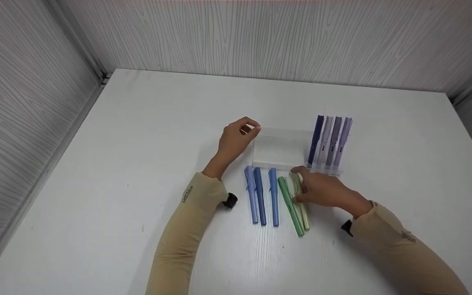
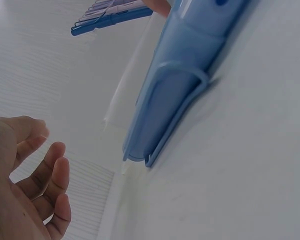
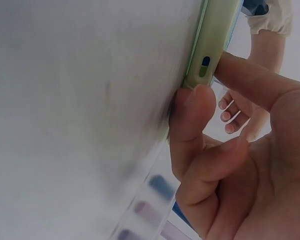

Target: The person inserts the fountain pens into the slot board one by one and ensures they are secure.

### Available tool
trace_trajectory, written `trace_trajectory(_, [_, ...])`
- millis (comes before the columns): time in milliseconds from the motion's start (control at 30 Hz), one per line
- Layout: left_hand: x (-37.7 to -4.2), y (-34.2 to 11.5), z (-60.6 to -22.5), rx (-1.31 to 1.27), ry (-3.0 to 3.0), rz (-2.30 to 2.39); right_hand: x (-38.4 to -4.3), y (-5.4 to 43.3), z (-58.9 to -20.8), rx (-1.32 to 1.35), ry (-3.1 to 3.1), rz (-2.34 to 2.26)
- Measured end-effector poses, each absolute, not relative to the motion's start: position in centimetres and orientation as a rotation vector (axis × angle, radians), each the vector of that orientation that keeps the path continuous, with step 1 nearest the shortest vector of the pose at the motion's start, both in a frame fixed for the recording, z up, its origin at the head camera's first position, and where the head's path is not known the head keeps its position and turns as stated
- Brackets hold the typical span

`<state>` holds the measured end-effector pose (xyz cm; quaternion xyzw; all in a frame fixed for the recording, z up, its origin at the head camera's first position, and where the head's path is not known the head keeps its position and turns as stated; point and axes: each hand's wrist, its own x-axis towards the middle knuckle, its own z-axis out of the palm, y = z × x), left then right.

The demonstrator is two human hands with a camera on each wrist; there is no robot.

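My right hand [image 1: 324,188] pinches a pale green pen [image 1: 305,217] between thumb and fingers. In the right wrist view the thumb lies against one side of the pale green pen [image 3: 210,40], just by its small barrel window. A darker green pen [image 1: 289,205] lies close on its left. My left hand [image 1: 236,137] is by the left end of a clear pen stand [image 1: 279,166], fingers loosely curved and holding nothing. Several purple-toned pens [image 1: 335,141] stand side by side, leaning back, at the stand's right end.
Three blue pens, a light one [image 1: 252,200], a dark one [image 1: 260,200] and a mid-blue one [image 1: 274,200], lie on the white table [image 1: 96,184] before the stand. Grey wood-grain panels [image 1: 228,41] border the table at the back and sides.
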<state>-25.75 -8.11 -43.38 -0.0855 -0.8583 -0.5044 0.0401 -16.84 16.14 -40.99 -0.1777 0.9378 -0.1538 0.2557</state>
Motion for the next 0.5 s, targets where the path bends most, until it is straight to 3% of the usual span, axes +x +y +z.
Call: trace_trajectory(500, [-25.69,-8.02,-43.28,-0.257,-2.626,-1.545,-16.91,16.12,-41.30,-0.481,2.540,-0.426])
